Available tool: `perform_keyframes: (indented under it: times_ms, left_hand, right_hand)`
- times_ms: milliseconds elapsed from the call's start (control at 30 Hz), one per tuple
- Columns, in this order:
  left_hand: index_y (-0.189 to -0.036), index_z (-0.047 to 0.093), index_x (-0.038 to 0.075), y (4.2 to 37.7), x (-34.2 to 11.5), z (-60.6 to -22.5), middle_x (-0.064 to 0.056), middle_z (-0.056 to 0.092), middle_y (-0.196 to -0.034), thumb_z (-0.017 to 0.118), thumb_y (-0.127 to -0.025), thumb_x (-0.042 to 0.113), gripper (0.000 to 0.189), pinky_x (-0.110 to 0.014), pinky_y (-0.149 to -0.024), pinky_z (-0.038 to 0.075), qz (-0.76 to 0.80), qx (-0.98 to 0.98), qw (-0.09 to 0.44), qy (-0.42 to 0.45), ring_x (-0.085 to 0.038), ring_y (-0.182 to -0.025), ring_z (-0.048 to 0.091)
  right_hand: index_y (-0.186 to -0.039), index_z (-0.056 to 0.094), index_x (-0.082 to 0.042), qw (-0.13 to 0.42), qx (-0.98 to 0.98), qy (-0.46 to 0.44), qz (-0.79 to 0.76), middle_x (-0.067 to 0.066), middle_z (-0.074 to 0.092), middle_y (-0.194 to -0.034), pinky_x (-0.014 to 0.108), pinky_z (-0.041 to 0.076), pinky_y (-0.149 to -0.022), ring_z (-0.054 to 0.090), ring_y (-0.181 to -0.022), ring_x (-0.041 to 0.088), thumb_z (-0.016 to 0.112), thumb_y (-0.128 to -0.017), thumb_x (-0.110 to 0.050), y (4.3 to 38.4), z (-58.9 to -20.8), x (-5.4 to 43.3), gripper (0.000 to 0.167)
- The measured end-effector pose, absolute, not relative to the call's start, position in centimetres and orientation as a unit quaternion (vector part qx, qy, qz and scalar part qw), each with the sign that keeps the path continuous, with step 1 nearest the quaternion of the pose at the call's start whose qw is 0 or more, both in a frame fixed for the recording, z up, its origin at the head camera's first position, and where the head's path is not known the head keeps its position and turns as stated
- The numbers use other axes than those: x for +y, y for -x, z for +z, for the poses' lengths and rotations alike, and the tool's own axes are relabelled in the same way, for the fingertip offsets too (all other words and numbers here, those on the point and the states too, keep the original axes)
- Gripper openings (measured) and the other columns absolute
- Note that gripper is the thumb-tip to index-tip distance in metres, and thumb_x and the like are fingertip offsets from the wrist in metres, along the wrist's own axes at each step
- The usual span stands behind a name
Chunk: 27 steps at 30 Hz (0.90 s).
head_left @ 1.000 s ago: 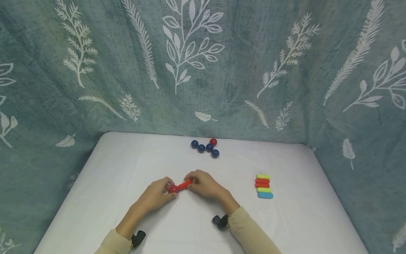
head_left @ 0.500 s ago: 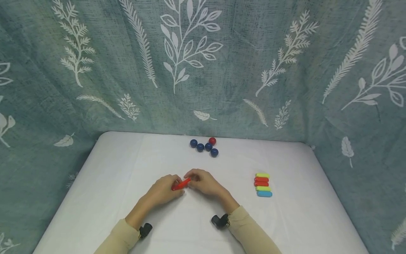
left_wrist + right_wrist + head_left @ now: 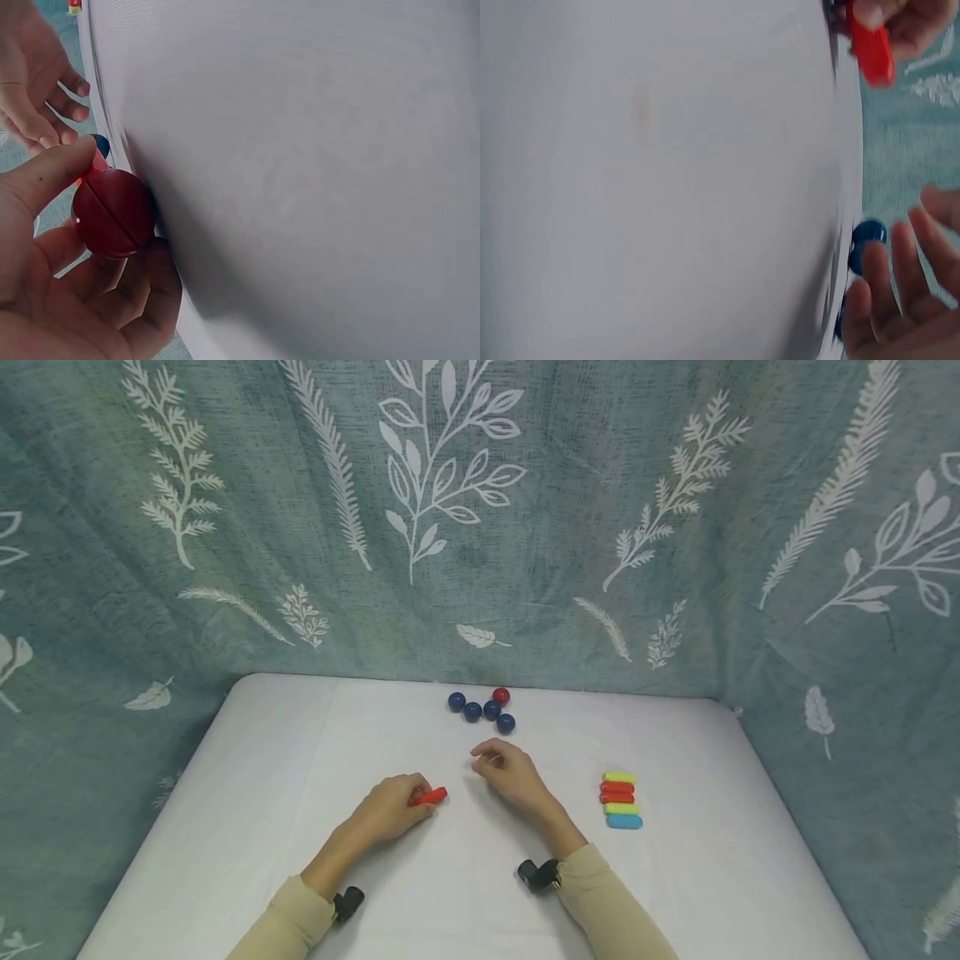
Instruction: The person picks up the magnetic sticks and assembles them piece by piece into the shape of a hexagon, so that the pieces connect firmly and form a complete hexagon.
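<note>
My left hand (image 3: pixel 392 807) grips a red stick (image 3: pixel 432 796) whose free end points to the right. In the left wrist view, a dark red ball (image 3: pixel 114 212) sits at the near end of that stick, between thumb and curled fingers. My right hand (image 3: pixel 514 775) holds nothing; it hovers over the table, between the stick and the balls at the back. Its fingers are spread and slightly bent in the right wrist view, close in front of the blue balls (image 3: pixel 868 238).
At the back middle of the white table (image 3: pixel 315 727) lie several blue balls (image 3: pixel 472 712) and one red ball (image 3: pixel 501 696). A column of short sticks lies at the right: yellow (image 3: pixel 619 777), red (image 3: pixel 617 788) and blue (image 3: pixel 624 822). A patterned curtain (image 3: pixel 540 543) hangs behind.
My right hand has let go of the red stick and moved away, back and to the right towards the balls. My left hand has shifted slightly right, keeping the stick and ball.
</note>
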<state>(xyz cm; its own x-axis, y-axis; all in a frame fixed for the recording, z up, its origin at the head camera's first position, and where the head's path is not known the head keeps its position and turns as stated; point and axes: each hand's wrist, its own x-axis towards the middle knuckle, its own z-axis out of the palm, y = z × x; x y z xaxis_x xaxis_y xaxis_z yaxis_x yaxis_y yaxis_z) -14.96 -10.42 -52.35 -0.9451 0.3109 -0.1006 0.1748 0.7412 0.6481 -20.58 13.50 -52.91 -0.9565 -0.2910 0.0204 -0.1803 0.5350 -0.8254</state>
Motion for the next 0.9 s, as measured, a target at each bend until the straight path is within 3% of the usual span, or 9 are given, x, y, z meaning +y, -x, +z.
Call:
perform_keyframes:
  times_ms: [233, 367, 700, 900]
  left_hand:
    - [-0.105, 0.069, 0.008, 14.9, -10.4, -52.2, 0.003, 0.061, -0.083, 0.077, -0.089, 0.020, 0.022, -0.035, -0.068, 0.047, 0.354, 0.921, 0.098, -0.128, -0.014, -0.072, 0.053]
    - [-0.106, 0.068, 0.008, 14.9, -10.4, -52.3, 0.003, 0.060, -0.083, 0.077, -0.090, 0.020, 0.022, -0.033, -0.067, 0.047, 0.355, 0.920, 0.102, -0.127, -0.014, -0.072, 0.053]
    - [-0.106, 0.068, 0.009, 15.0, -10.5, -52.3, 0.002, 0.064, -0.089, 0.076, -0.090, 0.019, 0.021, -0.036, -0.073, 0.050, 0.356, 0.920, 0.114, -0.122, -0.014, -0.078, 0.056]
    - [-0.106, 0.068, 0.009, 15.1, -10.5, -52.3, 0.003, 0.062, -0.085, 0.075, -0.090, 0.020, 0.020, -0.034, -0.068, 0.048, 0.362, 0.916, 0.113, -0.129, -0.013, -0.074, 0.054]
  right_hand:
    - [-0.111, 0.070, -0.009, -0.020, 0.878, 0.024, -0.478, 0.004, 0.064, -0.096, 0.038, 0.051, -0.078, 0.062, -0.090, 0.021, 0.069, -0.094, -0.019, 22.9, -53.0, 15.8, 0.020]
    - [-0.117, 0.066, -0.006, -0.035, 0.873, -0.018, -0.487, 0.009, 0.065, -0.101, 0.041, 0.050, -0.080, 0.063, -0.093, 0.026, 0.069, -0.094, -0.020, 24.1, -53.4, 16.5, 0.028]
    - [-0.136, 0.057, -0.006, 0.041, 0.857, -0.084, -0.507, 0.019, 0.061, -0.119, 0.043, 0.049, -0.086, 0.058, -0.104, 0.032, 0.068, -0.094, -0.031, 26.0, -53.7, 16.3, 0.050]
    - [-0.135, 0.060, -0.006, 0.031, 0.881, -0.091, -0.463, 0.018, 0.063, -0.115, 0.047, 0.044, -0.091, 0.051, -0.110, 0.035, 0.070, -0.093, -0.034, 26.1, -53.8, 15.8, 0.051]
